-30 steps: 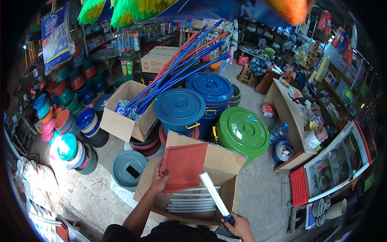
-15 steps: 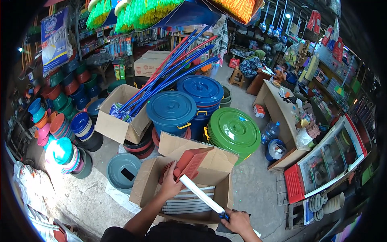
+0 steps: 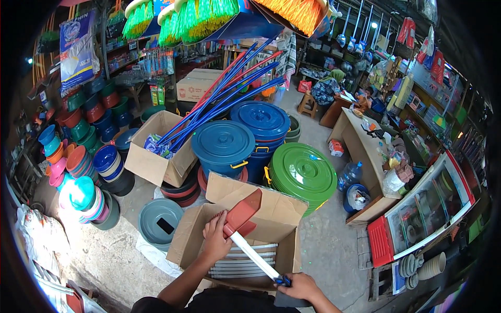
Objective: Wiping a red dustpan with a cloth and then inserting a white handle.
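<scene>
Black sleeve (image 3: 147,304), bare forearms (image 3: 185,282)

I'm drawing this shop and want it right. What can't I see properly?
All in the head view:
- Part of the red dustpan: behind the left hand.
- The lower end of the white pole: hidden by the right hand.
- Whatever is under the green lid: the lid covers it.
- The orange broom's top: cut off by the upper edge.

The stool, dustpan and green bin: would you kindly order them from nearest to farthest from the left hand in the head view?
1. Dustpan: in the left hand
2. Green bin: ahead, to the right
3. Stool: far back, also right
</scene>
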{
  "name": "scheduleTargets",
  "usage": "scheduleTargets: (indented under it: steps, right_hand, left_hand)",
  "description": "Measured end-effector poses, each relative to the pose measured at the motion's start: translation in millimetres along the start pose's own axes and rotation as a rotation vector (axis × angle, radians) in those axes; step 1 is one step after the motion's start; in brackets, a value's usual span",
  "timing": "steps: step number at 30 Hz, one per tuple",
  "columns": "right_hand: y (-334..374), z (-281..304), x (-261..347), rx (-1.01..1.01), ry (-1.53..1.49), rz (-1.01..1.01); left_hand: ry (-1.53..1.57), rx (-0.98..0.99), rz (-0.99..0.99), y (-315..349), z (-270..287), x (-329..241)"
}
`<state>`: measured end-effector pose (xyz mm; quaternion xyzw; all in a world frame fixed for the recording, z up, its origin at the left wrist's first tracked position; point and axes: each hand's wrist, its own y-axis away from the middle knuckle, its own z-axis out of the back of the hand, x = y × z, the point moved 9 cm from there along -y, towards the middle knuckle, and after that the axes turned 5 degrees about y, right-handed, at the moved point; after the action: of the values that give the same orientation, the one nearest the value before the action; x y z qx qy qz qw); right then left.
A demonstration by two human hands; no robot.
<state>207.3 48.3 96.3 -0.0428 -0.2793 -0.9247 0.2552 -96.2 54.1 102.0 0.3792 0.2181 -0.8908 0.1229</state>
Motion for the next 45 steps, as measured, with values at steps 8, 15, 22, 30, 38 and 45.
scheduleTargets:
  steps: [8,15,22,30,38,45]
  right_hand:
    - [-61,-36,45,0.298,-1.121,0.107]
    - [-58,-34,80,0.464,-1.665,0.059]
    - [-57,-28,77,0.269,-1.554,0.096]
    - [-68,-33,61,0.161,-1.469,0.037]
    - [-69,-20,58,0.132,-1.452,0.031]
    - [-88,-15,54,0.189,-1.436,-0.007]
  left_hand:
    - [0.149,0.238,-0.117,13,-19,-36]
    - [0.178,0.294,-0.143,20,-19,-46]
    - [0.181,0.314,-0.171,24,-24,-50]
    - [0.171,0.325,-0.208,17,-28,-62]
    - [0.144,0.348,-0.218,10,-36,-71]
    - [0.122,0.359,-0.232,2,-44,-67]
